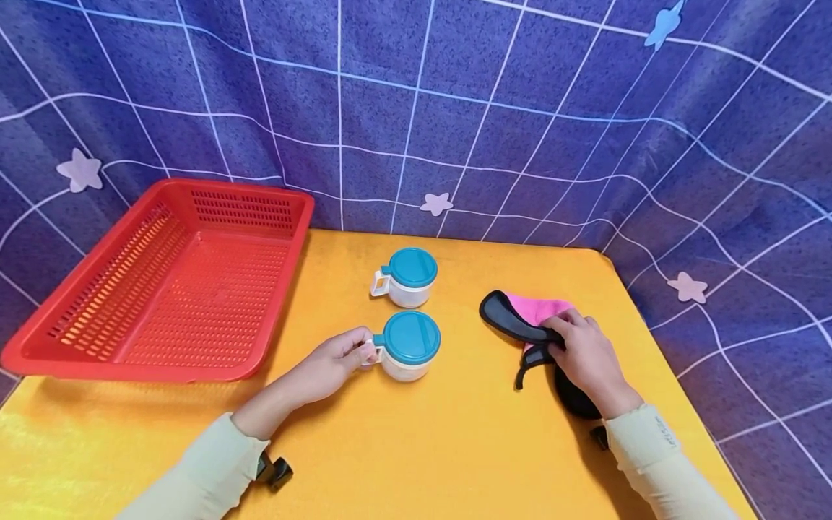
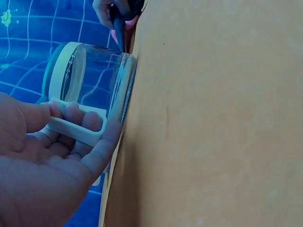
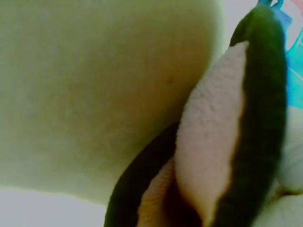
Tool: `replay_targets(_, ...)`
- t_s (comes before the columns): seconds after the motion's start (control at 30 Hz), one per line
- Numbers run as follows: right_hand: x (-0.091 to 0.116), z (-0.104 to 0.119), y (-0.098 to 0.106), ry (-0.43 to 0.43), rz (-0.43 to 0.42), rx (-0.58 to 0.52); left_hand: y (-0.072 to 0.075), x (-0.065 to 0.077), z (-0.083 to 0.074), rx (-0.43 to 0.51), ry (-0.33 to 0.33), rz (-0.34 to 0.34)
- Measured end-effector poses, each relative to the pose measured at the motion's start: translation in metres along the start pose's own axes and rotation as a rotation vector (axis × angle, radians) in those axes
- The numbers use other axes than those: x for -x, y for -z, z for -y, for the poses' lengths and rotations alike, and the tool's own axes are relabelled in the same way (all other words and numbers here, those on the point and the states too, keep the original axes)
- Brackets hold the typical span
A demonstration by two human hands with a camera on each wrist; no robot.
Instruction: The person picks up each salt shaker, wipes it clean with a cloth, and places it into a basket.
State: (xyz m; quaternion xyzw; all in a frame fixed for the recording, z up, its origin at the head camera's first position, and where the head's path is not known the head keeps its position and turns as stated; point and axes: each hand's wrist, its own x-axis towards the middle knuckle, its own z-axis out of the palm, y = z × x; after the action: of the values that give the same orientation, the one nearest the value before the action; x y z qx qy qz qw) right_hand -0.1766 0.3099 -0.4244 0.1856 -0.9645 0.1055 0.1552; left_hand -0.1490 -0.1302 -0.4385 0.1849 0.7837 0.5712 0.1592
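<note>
My left hand grips the white handle of the nearer lidded jar. The jar has a teal lid and stands upright; in the left wrist view its clear body shows, with my fingers through and around the handle. A second jar of the same kind stands just behind it. At the right, my right hand holds a soft fabric item, grey and pink with black edging. Its pink fuzzy lining fills much of the right wrist view. Part of the item is hidden under the hand.
A red plastic basket with perforated walls stands on the left of the yellow table. A blue curtain with a grid pattern and stars hangs behind the table and along its right side.
</note>
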Motion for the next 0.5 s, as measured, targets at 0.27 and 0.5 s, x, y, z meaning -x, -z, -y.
replay_targets(0.27, -0.0046, 0.0029, 0.0074, 0.038, -0.099, -0.025, 0.0026, -0.0004, -0.0017, 0.151, -0.010, -0.015)
replay_targets(0.5, -0.0054, 0.0072, 0.0083, 0.046, -0.109, -0.041, 0.0053, 0.0003, -0.0086, 0.162, -0.010, -0.051)
